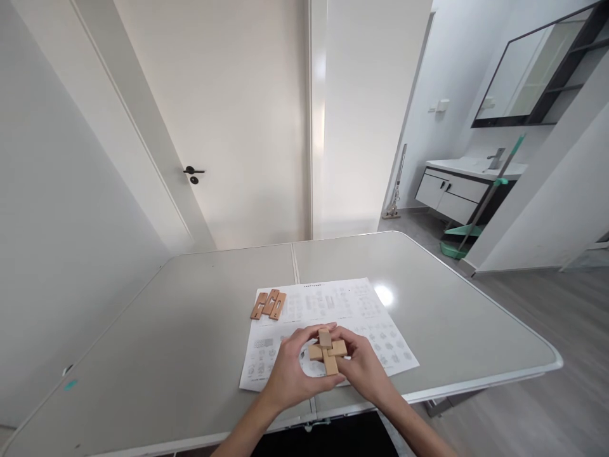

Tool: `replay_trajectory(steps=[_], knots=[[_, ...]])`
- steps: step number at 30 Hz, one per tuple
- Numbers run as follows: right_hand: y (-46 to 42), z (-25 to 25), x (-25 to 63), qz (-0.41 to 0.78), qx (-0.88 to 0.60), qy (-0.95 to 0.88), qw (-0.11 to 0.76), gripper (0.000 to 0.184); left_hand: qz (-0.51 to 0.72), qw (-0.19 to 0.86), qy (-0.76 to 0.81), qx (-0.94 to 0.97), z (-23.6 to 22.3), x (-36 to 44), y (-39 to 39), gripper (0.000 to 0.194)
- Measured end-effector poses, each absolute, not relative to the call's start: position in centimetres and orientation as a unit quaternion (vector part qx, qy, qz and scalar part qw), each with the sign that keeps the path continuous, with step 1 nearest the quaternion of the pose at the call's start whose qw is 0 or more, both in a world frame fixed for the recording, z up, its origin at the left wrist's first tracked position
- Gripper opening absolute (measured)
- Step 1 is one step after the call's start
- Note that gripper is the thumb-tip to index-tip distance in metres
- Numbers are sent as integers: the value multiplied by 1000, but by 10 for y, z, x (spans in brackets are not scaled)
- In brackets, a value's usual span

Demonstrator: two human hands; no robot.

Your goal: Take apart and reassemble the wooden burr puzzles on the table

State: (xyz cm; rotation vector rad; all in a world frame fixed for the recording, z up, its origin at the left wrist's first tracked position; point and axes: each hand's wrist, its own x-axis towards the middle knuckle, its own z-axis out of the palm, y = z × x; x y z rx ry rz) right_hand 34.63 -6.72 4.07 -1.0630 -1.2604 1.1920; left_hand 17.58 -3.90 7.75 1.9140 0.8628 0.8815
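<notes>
Between both hands is a wooden burr puzzle (330, 363), made of light square sticks that cross one another. My left hand (295, 368) curls around its left side, with the thumb at the lower edge and the fingers behind the top. On the right, my right hand (362, 367) grips the puzzle with fingers and thumb at its side. The puzzle is held above a printed instruction sheet (328, 304) covered in small diagrams. Several flat reddish-brown wooden pieces (278, 306), cut with notches and marked with numbers, lie on the sheet's upper left corner.
The sheet lies on a grey folding table (190, 343) with a seam down its middle and a pale raised edge. A white door (228, 114) stands behind it. At the far right are a sink cabinet (457, 187) and a green dustpan (453, 250).
</notes>
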Motion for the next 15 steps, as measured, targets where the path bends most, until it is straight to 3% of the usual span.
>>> replay_trajectory(steps=[10, 15], knots=[[-65, 36, 348, 497, -453, -536, 510, 13, 361, 482, 354, 716, 74, 181, -34, 54], [-66, 29, 333, 454, -441, -526, 568, 45, 400, 542, 380, 634, 62, 189, -25, 49]])
